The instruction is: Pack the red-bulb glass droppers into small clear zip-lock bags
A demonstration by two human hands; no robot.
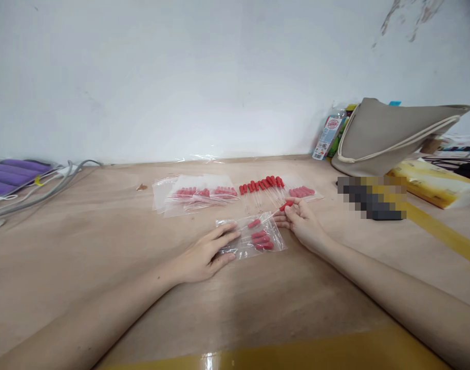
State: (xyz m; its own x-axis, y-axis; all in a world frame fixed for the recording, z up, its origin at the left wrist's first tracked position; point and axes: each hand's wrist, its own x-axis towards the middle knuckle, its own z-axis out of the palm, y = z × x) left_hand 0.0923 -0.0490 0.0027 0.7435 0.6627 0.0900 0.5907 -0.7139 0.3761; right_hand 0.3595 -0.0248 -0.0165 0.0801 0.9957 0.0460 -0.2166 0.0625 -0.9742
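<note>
On the table lies a clear zip bag (pixel 240 252) with several red-bulbed droppers (pixel 261 239) inside. My left hand (pixel 207 254) rests on the bag's left end, its fingers stretched out and apart. My right hand (pixel 302 221) pinches a dropper (pixel 286 205) by its red bulb at the bag's upper right side. Its thin clear stem points left toward the bag; whether the tip is inside I cannot tell. Just behind, a row of loose droppers (pixel 263 184) lies with bulbs toward the wall.
Filled zip bags (pixel 200 192) overlap at the back left, and another filled bag (pixel 302 191) lies right of the loose droppers. Farther right are a grey drawstring bag (pixel 389 136), a carton (pixel 327 136) and a yellow soft pack (pixel 435 182). Cables (pixel 61 180) and a purple padded item (pixel 17 172) lie left.
</note>
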